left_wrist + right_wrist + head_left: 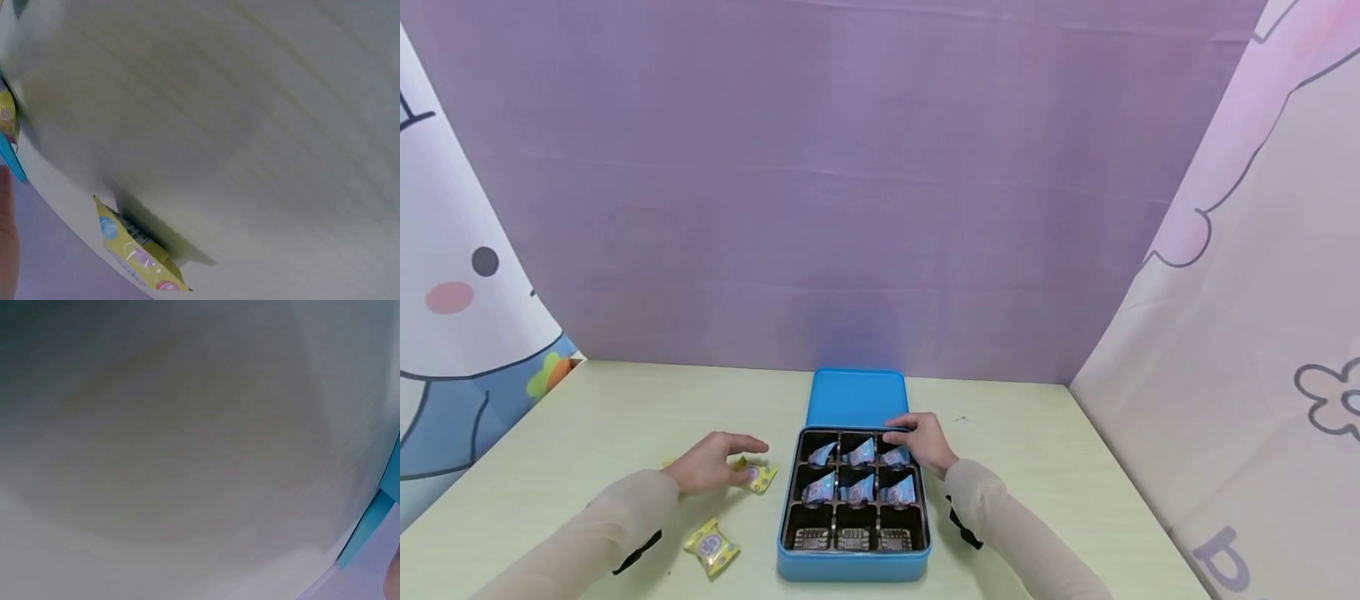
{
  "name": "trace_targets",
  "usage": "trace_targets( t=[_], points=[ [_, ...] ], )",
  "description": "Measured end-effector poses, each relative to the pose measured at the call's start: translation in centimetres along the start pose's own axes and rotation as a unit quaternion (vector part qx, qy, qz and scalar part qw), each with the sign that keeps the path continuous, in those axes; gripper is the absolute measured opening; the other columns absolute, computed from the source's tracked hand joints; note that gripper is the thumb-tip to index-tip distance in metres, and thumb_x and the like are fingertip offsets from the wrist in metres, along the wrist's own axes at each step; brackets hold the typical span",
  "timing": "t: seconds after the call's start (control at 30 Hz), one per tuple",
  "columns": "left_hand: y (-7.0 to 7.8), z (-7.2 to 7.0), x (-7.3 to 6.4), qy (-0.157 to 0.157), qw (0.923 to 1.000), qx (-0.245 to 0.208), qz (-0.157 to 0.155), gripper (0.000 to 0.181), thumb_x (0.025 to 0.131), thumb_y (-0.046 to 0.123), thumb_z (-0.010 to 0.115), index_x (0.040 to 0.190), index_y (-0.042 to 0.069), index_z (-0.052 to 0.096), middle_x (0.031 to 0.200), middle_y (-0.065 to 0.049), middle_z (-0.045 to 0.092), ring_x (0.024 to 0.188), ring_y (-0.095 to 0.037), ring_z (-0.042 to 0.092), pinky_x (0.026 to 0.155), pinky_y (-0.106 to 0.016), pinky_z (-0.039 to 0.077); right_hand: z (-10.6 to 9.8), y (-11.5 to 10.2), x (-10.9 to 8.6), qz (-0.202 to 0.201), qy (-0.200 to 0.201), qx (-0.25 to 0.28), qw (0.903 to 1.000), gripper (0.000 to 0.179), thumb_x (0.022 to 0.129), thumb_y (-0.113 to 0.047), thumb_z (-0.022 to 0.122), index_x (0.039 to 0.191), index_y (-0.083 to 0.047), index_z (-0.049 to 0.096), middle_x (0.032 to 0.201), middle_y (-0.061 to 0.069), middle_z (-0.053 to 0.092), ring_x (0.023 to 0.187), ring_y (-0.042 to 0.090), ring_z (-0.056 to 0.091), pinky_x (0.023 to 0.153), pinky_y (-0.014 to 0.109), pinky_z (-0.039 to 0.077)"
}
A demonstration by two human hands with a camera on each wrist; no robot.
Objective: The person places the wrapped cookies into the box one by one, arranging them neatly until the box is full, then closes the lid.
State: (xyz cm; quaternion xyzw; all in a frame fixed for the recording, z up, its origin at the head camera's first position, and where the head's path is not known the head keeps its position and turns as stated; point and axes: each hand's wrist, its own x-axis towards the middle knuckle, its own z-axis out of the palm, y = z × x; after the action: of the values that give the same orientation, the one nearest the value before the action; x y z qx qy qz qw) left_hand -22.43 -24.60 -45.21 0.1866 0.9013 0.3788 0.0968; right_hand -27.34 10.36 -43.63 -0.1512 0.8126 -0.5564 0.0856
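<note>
My left hand (709, 463) hovers over the table, index finger straight, its thumb by a yellow wrapped sweet (762, 477). Part of that sweet is behind the hand; whether they touch is unclear. Another yellow sweet (711, 547) lies nearer the front, and a yellow sliver (667, 461) shows behind the left wrist. My right hand (928, 442) rests at the back right corner of a blue tin (853, 568), thumb and fingers extended over its rim. Blue wrapped sweets (857, 490) sit in the tin's back and middle rows. The front-row compartments (853, 538) hold none.
Behind the tin lies its blue lid (857, 397). The pale table (1037, 517) meets a purple backdrop (850, 208). Printed cloth panels (1262, 333) stand at both sides. In the left wrist view a yellow sweet (140, 256) lies near the bottom.
</note>
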Motion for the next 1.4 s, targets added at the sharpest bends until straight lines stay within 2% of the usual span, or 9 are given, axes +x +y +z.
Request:
trace_targets(
  t=[0.23,0.37,0.6,0.77,1.13,1.4],
  points=[
    [0.0,0.5,0.1,-0.003,1.0,0.009,-0.003,0.044,0.076,0.009,0.07,0.119,0.006,0.06,0.123,-0.012,0.059,0.119,-0.04,0.047,0.098,-0.057,0.036,0.0,0.0,0.1,0.001,0.002,-0.004,1.0,0.026,0.086,-0.005,0.062,0.11,0.004,0.065,0.109,0.018,0.064,0.098,0.029,0.062,0.082,0.039,0.053],
    [-0.1,0.9,0.3,-0.003,0.9998,0.019,-0.005,0.045,0.073,0.008,0.072,0.116,0.006,0.062,0.119,-0.011,0.062,0.115,-0.038,0.051,0.096,-0.054,0.04,0.0,0.2,0.1,0.001,0.003,-0.008,1.0,0.025,0.086,-0.005,0.062,0.109,0.004,0.065,0.108,0.017,0.065,0.097,0.028,0.062,0.081,0.038,0.054],
    [-0.6,1.3,0.7,0.0,0.9988,0.046,-0.016,0.046,0.068,0.008,0.076,0.112,0.005,0.064,0.115,-0.01,0.064,0.111,-0.034,0.055,0.095,-0.05,0.043,0.0,2.0,1.0,0.003,-0.002,0.005,1.0,0.026,0.085,-0.006,0.063,0.109,0.002,0.066,0.109,0.016,0.065,0.098,0.028,0.063,0.081,0.039,0.054],
    [-0.6,1.5,0.7,0.009,0.9979,0.062,-0.019,0.044,0.068,0.007,0.077,0.111,0.005,0.065,0.114,-0.01,0.065,0.108,-0.032,0.057,0.093,-0.047,0.046,0.2,3.3,1.6,0.001,0.006,-0.005,1.0,0.025,0.084,-0.011,0.065,0.107,-0.003,0.068,0.108,0.013,0.066,0.097,0.024,0.063,0.08,0.035,0.054],
    [-0.4,1.5,1.0,0.017,0.9954,0.091,-0.025,0.039,0.068,0.005,0.077,0.106,0.007,0.068,0.11,-0.009,0.067,0.104,-0.028,0.06,0.09,-0.044,0.048,0.2,3.3,1.7,-0.012,0.01,-0.016,0.9998,0.022,0.084,-0.013,0.065,0.105,-0.006,0.069,0.108,0.012,0.066,0.096,0.023,0.063,0.078,0.033,0.055],
    [-0.4,1.4,1.0,0.031,0.995,0.093,-0.018,0.039,0.069,0.006,0.077,0.107,0.005,0.068,0.108,-0.008,0.067,0.103,-0.027,0.061,0.088,-0.043,0.049,0.2,3.6,1.9,-0.008,0.013,-0.024,0.9996,0.021,0.083,-0.014,0.066,0.103,-0.008,0.07,0.106,0.011,0.066,0.096,0.023,0.063,0.078,0.033,0.055]
  ],
)
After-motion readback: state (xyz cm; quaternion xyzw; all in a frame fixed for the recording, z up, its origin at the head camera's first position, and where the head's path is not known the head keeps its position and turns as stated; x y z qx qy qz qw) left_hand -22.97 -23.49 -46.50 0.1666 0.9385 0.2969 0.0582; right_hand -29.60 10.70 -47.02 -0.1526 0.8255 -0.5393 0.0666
